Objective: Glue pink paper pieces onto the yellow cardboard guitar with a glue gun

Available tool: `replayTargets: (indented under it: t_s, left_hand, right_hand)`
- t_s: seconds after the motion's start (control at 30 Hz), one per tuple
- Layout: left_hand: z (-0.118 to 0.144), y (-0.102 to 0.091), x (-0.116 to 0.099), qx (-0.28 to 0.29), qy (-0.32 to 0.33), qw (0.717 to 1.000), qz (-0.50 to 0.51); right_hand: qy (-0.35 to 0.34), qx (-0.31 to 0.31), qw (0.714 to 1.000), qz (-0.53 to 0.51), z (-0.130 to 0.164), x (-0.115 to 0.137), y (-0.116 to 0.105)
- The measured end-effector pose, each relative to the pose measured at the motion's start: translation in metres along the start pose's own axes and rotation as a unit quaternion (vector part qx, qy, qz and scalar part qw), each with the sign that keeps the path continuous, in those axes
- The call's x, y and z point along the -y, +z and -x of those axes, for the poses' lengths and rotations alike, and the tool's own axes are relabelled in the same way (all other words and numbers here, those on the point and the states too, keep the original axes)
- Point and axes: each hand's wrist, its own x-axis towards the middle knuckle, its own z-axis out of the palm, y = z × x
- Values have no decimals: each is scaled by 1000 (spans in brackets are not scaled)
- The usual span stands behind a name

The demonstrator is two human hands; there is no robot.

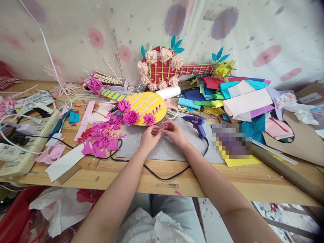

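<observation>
Seemingly 3 magenta paper flowers (138,114)

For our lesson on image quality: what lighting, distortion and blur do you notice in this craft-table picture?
Head view: soft, even light, faint shadows; wide-angle lens bows the table edge; a pixelated patch masks part of the paper pile; both hands are fairly sharp, corners soften.

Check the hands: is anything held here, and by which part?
Both hands meet over the grey cutting mat. The left hand and right hand pinch a small pale pink paper piece between their fingertips, at its two ends; its exact shape is too small to tell.
</observation>
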Motion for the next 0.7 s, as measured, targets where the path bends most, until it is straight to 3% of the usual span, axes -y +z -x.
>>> replayTargets:
  t_s: [0.17,0.37,0.5,0.7]
  left_hand:
    - [-3,-2,0,24,-51,998,40]
    - [-6,-1,-5,31,-56,995,83]
    - [-6,-1,-15,49,-127,974,180]
    - [0,-3,-23,79,-147,951,260]
  right_hand:
    - [-19,-11,999,-38,2,7,-4]
    - [-41,36,999,-4,5,12,-8]
    - [-62,66,996,-5,6,14,-9]
    - [-64,72,995,11,6,18,-11]
